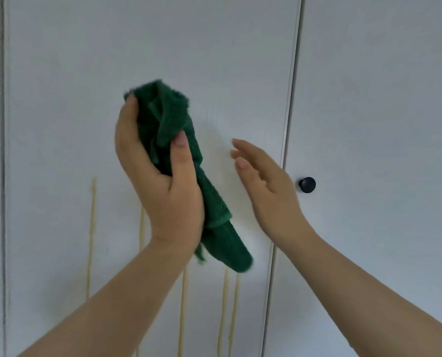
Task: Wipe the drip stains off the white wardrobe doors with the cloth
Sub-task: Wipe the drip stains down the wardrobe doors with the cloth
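Observation:
My left hand grips a bunched dark green cloth in front of the white wardrobe door; the cloth's loose end hangs down past my wrist. My right hand is held up just right of the cloth, fingers relaxed and empty, not touching it. Several yellowish drip stains run down the door: one at the left, others below my hands. A faint smeared patch shows on the door between my hands.
A second white door stands to the right, past a vertical gap, with a dark round knob. Another door seam runs down the far left.

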